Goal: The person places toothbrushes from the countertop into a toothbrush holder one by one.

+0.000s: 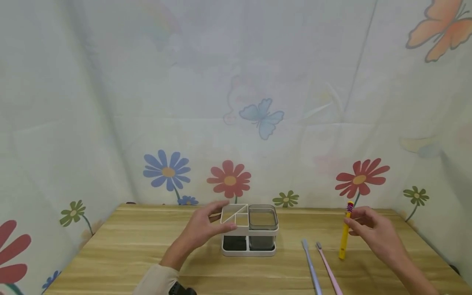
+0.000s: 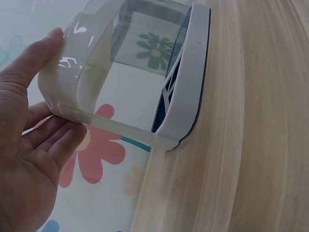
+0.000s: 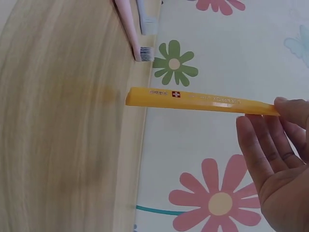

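Note:
A white toothbrush holder (image 1: 241, 231) with a divided top and a dark base stands on the table. My left hand (image 1: 199, 227) grips its upper left end, thumb in front and fingers behind; the left wrist view shows the same hold on the holder's pale upper rim (image 2: 63, 82). A clear cup (image 1: 263, 224) sits in the right side of the holder. To the right, my right hand (image 1: 380, 235) pinches a yellow toothbrush (image 1: 344, 239) near its purple-and-red bristles. The brush hangs nearly upright, bristles up; its handle end (image 3: 140, 96) points toward the table.
A blue toothbrush (image 1: 311, 264) and a pink toothbrush (image 1: 329, 268) lie on the wooden table (image 1: 155, 233) between the holder and my right hand. Behind the table hangs a pale curtain (image 1: 206, 135) printed with flowers and butterflies.

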`<state>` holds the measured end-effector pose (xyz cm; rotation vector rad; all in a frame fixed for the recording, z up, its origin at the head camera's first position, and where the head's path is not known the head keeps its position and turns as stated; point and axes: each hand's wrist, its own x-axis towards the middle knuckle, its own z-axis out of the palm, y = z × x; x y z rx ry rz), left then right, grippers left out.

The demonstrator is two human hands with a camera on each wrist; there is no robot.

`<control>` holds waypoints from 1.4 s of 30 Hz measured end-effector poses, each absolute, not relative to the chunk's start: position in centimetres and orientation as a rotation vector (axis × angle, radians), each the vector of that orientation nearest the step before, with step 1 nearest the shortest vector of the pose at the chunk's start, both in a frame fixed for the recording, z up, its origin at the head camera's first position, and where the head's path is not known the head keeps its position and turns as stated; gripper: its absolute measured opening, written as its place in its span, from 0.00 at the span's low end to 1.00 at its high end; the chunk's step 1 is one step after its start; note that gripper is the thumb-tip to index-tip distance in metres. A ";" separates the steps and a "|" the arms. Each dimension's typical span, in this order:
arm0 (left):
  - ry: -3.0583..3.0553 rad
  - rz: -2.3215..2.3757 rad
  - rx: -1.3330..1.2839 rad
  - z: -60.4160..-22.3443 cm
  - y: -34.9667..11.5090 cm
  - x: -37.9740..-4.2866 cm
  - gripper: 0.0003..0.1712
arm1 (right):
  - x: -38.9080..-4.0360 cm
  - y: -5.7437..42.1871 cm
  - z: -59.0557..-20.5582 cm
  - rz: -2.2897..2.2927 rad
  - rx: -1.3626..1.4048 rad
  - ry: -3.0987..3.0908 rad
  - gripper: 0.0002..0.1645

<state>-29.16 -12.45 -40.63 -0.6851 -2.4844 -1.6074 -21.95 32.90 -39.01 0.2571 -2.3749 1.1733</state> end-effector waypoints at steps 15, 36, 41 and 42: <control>-2.478 -1.626 -0.670 -40.7 -12.6 -29.2 0.43 | -22.5 32.6 -40.0 1.194 0.281 -2.363 0.13; -2.477 -1.641 -0.707 -40.5 -12.5 -29.5 0.44 | -21.9 29.9 -37.1 1.284 0.339 -2.273 0.14; -2.467 -1.650 -0.744 -40.5 -12.6 -29.6 0.43 | -21.7 27.9 -35.7 1.350 0.422 -2.220 0.13; -2.462 -1.657 -0.750 -40.5 -12.6 -29.6 0.43 | -21.7 27.5 -35.4 1.362 0.436 -2.211 0.12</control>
